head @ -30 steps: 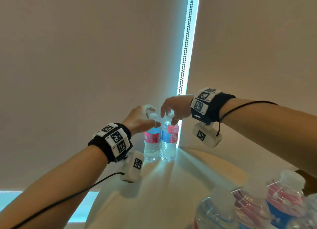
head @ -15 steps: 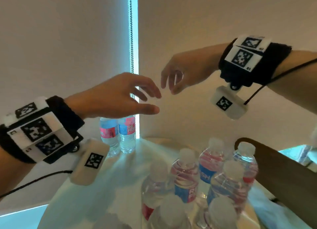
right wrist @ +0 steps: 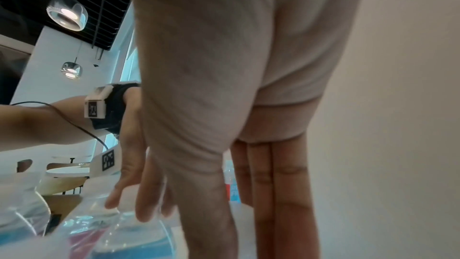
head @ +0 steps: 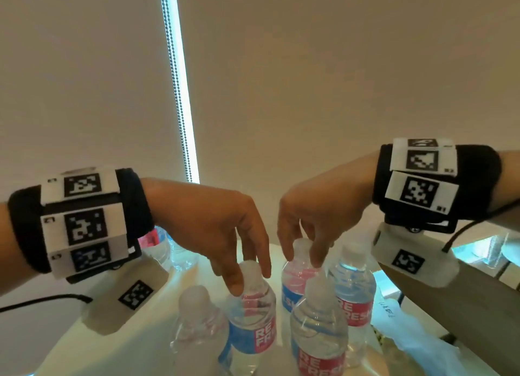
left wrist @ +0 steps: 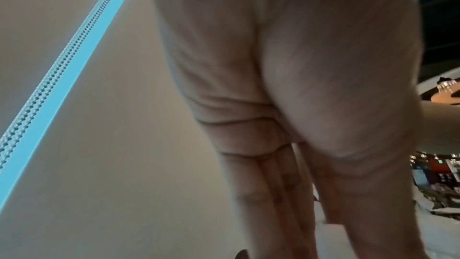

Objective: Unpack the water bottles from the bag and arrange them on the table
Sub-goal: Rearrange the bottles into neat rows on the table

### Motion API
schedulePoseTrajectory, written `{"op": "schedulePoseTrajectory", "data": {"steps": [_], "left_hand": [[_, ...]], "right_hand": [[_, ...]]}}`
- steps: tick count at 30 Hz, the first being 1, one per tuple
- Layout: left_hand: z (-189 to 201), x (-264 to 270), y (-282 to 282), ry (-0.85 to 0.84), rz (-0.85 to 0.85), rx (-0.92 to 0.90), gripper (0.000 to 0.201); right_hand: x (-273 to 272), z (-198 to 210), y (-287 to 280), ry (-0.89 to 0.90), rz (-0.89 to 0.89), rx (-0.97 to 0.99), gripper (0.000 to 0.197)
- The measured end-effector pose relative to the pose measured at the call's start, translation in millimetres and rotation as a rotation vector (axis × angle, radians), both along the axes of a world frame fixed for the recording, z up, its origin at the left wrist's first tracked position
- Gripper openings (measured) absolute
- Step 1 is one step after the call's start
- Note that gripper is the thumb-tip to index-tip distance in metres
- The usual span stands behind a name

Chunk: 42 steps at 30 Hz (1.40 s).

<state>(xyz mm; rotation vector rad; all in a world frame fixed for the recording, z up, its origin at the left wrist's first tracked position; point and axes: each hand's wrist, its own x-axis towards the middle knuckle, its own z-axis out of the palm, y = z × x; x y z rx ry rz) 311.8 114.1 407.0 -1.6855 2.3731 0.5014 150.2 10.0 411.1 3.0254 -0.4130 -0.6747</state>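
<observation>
Several clear water bottles with red-and-blue labels stand close together on the white table (head: 146, 339) in the head view. My left hand (head: 249, 280) reaches down over the cap of one bottle (head: 251, 319), thumb and fingers straight on either side of the cap. My right hand (head: 302, 254) hangs over the cap of a bottle (head: 295, 282) further back, with its fingertips (head: 316, 258) around the cap. The right wrist view shows the straight fingers (right wrist: 281, 194) and a bottle (right wrist: 129, 239) just below. Two bottles (head: 157, 243) stand at the far edge, partly hidden by my left wrist.
A crumpled clear plastic bag (head: 416, 344) lies at the right of the bottles. A brown chair back (head: 455, 308) rises beside the table's right edge. Beige roller blinds with a bead chain (head: 180, 94) close off the far side.
Both hands came back from the two far bottles and dropped down onto the caps of the near bottles. The head view swung down towards the cluster.
</observation>
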Motion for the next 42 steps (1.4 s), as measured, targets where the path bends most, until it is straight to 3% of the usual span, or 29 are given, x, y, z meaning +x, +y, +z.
{"op": "schedulePoseTrajectory", "data": {"steps": [2, 7, 16, 21, 36, 42], "left_hand": [[0.5, -1.0, -0.3, -0.041, -0.003, -0.015, 0.048], [7.3, 20.4, -15.8, 0.046, 0.059, -0.003, 0.032], [-5.0, 83.4, -57.1, -0.27, 0.273, -0.272, 0.033], [-20.6, 114.8, -87.1, -0.326, 0.455, -0.366, 0.033], [-17.4, 125.3, -110.1, -0.317, 0.549, -0.403, 0.033], [-16.9, 120.3, -107.3, -0.32, 0.557, -0.384, 0.037]], "right_hand": [[4.9, -0.3, -7.7, -0.02, 0.031, -0.022, 0.031], [27.8, 5.1, -30.9, -0.055, 0.096, -0.03, 0.029], [113.1, -17.8, -89.2, -0.263, 0.135, -0.127, 0.032], [159.4, -31.6, -108.8, -0.325, 0.142, -0.178, 0.028], [174.6, -26.4, -125.1, -0.412, 0.097, -0.199, 0.029], [174.9, -27.1, -124.3, -0.389, 0.059, -0.141, 0.041]]}}
